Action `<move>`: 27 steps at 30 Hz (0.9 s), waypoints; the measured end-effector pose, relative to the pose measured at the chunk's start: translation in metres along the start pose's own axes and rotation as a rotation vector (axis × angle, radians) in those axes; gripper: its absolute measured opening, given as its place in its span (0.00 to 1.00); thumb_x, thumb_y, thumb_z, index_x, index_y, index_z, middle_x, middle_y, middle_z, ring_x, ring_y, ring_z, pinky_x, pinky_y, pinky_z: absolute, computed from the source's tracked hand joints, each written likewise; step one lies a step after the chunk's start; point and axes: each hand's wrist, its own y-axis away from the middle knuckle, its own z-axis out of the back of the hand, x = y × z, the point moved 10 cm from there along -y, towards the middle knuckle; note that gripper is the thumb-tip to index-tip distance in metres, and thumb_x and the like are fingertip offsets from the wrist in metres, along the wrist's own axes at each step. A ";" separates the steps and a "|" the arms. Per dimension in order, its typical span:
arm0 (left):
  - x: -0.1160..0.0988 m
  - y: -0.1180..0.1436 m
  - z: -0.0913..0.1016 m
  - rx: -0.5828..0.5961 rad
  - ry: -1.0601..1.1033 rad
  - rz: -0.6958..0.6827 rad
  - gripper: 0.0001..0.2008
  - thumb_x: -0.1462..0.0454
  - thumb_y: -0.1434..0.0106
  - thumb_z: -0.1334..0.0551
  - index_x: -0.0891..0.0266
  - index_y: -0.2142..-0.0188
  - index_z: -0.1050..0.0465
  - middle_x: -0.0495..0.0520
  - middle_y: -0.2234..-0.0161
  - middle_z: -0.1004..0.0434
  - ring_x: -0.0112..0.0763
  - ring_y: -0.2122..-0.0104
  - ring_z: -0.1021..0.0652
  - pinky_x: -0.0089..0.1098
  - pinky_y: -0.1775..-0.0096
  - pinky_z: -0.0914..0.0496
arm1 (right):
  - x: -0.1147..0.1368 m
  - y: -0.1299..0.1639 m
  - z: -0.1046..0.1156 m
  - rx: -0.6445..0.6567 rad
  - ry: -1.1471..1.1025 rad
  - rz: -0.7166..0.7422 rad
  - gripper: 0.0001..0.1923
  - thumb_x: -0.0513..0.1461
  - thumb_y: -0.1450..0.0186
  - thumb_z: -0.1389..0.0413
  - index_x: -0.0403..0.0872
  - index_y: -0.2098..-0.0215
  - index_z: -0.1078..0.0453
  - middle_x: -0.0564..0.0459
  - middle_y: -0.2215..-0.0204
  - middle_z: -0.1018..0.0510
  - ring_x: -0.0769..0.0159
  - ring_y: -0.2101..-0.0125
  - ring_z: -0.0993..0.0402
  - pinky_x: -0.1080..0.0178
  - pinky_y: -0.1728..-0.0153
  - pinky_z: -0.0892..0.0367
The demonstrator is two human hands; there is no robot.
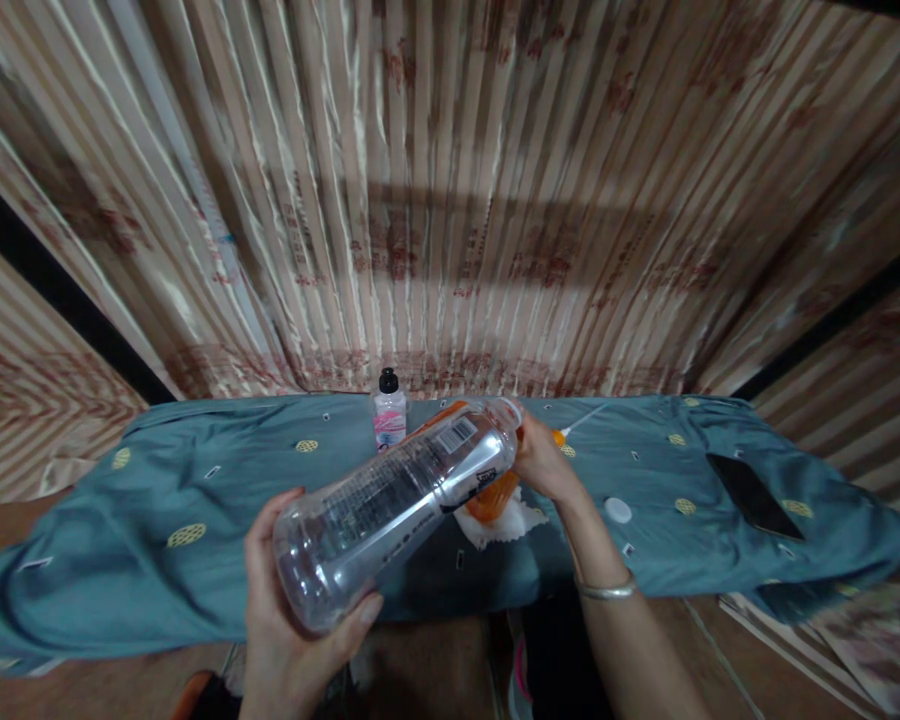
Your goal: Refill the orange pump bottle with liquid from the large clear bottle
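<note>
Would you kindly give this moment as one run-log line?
left hand: holding clear bottle at base | right hand: by its neck, grip partly hidden | orange container: partly behind bottle | white disc: on cloth

In front of you, a pleated curtain (pixel 450 310) in cream and brown stripes with reddish prints fills the background. Dark poles (pixel 67 290) slant down on your left and right. Before you, the tabletop (pixel 247 480) wears a wrinkled teal cloth with yellow oval motifs. Below lies your brownish floor (pixel 720 690) with pale lines. Your light is dim.
</note>
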 end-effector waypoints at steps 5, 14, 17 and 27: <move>-0.002 -0.001 0.001 -0.008 -0.014 -0.009 0.46 0.50 0.54 0.22 0.56 0.38 0.34 0.59 0.45 0.29 0.50 0.49 0.24 0.45 0.52 0.22 | -0.002 0.000 -0.001 0.002 0.004 -0.010 0.19 0.42 0.40 0.39 0.48 0.51 0.27 0.48 0.57 0.14 0.54 0.58 0.18 0.55 0.54 0.26; -0.004 -0.001 0.002 -0.027 -0.039 -0.006 0.46 0.48 0.55 0.22 0.55 0.39 0.33 0.59 0.45 0.29 0.50 0.49 0.24 0.46 0.49 0.23 | -0.004 -0.001 -0.001 -0.006 0.000 -0.021 0.19 0.41 0.41 0.39 0.49 0.51 0.27 0.49 0.59 0.15 0.54 0.57 0.18 0.55 0.53 0.25; -0.004 -0.001 0.002 -0.030 -0.036 0.000 0.47 0.49 0.56 0.22 0.56 0.38 0.33 0.60 0.45 0.29 0.51 0.50 0.23 0.46 0.52 0.22 | -0.004 0.000 -0.001 -0.006 0.005 -0.017 0.19 0.41 0.41 0.39 0.49 0.51 0.27 0.49 0.59 0.15 0.54 0.57 0.18 0.55 0.54 0.25; -0.003 0.000 0.002 -0.013 -0.040 -0.011 0.46 0.49 0.54 0.22 0.55 0.38 0.33 0.58 0.44 0.29 0.51 0.48 0.25 0.46 0.49 0.24 | -0.002 0.000 0.000 -0.005 0.013 -0.009 0.19 0.40 0.41 0.39 0.48 0.51 0.27 0.49 0.59 0.14 0.54 0.58 0.18 0.55 0.55 0.25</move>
